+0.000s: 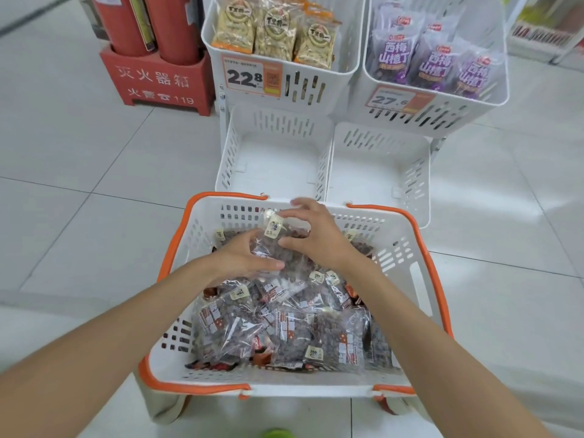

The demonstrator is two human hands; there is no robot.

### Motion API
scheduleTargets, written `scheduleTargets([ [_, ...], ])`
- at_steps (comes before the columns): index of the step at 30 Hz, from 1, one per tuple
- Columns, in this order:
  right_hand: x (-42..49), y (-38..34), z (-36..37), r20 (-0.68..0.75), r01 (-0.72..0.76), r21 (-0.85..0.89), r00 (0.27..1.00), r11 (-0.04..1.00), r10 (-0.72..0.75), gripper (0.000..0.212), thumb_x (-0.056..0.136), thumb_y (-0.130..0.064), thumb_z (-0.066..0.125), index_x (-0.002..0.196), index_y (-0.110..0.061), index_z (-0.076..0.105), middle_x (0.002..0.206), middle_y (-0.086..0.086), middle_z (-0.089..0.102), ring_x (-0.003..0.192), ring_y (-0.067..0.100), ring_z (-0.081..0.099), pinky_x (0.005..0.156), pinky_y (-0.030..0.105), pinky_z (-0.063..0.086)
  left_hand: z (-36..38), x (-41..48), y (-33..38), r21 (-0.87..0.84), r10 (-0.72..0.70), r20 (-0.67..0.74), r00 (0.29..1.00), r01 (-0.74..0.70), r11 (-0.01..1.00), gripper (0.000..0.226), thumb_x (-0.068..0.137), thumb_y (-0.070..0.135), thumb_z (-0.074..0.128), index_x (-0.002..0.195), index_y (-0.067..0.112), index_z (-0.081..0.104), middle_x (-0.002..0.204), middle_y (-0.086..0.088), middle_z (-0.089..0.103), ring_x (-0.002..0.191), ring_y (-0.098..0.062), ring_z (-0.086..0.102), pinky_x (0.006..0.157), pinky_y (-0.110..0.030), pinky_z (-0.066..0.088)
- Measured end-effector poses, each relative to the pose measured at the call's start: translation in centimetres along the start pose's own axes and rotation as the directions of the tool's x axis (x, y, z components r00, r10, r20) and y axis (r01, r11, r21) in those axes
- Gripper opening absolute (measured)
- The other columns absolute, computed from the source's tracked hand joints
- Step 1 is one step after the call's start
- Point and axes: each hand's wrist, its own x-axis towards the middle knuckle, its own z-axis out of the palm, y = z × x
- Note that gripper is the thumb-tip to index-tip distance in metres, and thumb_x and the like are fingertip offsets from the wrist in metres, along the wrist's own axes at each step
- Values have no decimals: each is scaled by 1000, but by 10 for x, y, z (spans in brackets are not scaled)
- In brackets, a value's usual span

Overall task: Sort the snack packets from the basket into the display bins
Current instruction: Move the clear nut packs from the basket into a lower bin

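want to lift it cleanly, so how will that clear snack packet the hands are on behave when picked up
The clear packet is probably floppy: its film looks crinkled between the left hand and right hand. Glossy plastic may be slippery. The loose dark pieces inside would likely shift and sag.

A single wide-angle view, worn on the person's head, looks forward and steeply down. Both bare forearms enter from the bottom corners and converge near the middle of the frame, so the camera sits close above them. Directly below and nearest the lens is the white plastic basket with orange rim (423,245), filling the lower centre. Beyond it, farther from the camera, stand two white slotted plastic display bins (227,153) on the pale tiled floor (79,172), and above these, at the top edge, two more bins cut off by the frame. Straight lines bow toward the edges from the lens. There is no second view to share any part of the scene.
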Motion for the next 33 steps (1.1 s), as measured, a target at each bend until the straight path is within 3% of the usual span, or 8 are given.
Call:
scheduleTargets([
  [3, 10, 4, -6, 84, -44, -72, 995, 996, 50, 77, 83, -47, 71, 149, -32, 35, 153, -2, 32, 139, 16, 31, 115, 36, 27, -14, 5, 4, 0, 2, 26, 1000, -2, 1000, 99, 69, 35, 88, 150, 17, 34, 150, 7, 34, 134, -18, 43, 102, -31, 46],
  [6, 24, 2, -15, 102, -147, 6, 984, 989, 146, 80, 81, -51, 72, 146, -24, 35, 115, -5, 57, 101, 9, 57, 88, 29, 49, -23, 13, 23, 101, 82, 44, 996, -86, 991, 94, 78, 23, 83, 153, 15, 26, 133, 11, 40, 134, -11, 36, 104, -27, 38],
  [9, 48, -6, -29, 1, -123, 45, 992, 991, 123, 75, 78, -48, 75, 139, -19, 43, 105, -3, 57, 92, 10, 58, 78, 27, 51, -41, 27, 54, 199, 215, -17, 976, -207, 958, 93, 79, 19, 82, 153, 13, 25, 122, 9, 38, 122, -10, 39, 97, -24, 36],
  [13, 89, -20, -57, 13, -92, 207, 996, 974, 91, 69, 77, -37, 80, 136, -28, 45, 126, -3, 50, 105, 10, 59, 77, 24, 55, -85, 55, 83, 125, 265, -60, 962, -256, 959, 71, 75, 18, 85, 136, 18, 48, 127, 5, 56, 117, -17, 56, 98, -33, 47],
  [18, 149, -7, -50, 119, -224, 359, 974, 906, 194, 61, 76, -20, 83, 124, -30, 45, 126, 9, 54, 96, 18, 66, 66, 28, 58, -122, 105, 80, 124, 256, -107, 961, -242, 962, 76, 68, 19, 91, 132, 20, 52, 121, -7, 64, 111, -23, 64, 98, -46, 52],
  [24, 209, 24, -24, -2, -128, 371, 990, 920, 138, 38, 77, 2, 78, 96, -18, 52, 119, 18, 56, 88, 28, 66, 68, 46, 61, -142, 169, 65, 241, 250, -206, 946, -199, 950, 74, 67, 15, 90, 131, 20, 53, 131, 2, 54, 124, -16, 50, 97, -29, 45],
  [29, 232, 55, 5, 46, -99, 149, 995, 984, 93, 41, 76, -2, 80, 92, -23, 49, 105, 1, 53, 87, 37, 62, 70, 53, 56, -145, 186, 34, 735, 419, -274, 866, -92, 672, 63, 66, 49, 86, 124, 41, 63, 162, 2, 18, 150, -19, 4, 117, -37, 4],
  [33, 231, 69, 18, 395, -272, 176, 900, 946, 185, 35, 80, -18, 80, 105, -21, 57, 119, 2, 50, 87, 25, 64, 81, 43, 59, -152, 185, -7, 883, 548, -158, 821, -131, 450, 61, 69, 59, 80, 125, 43, 63, 166, -1, -3, 152, -25, -12, 118, -46, 1],
])
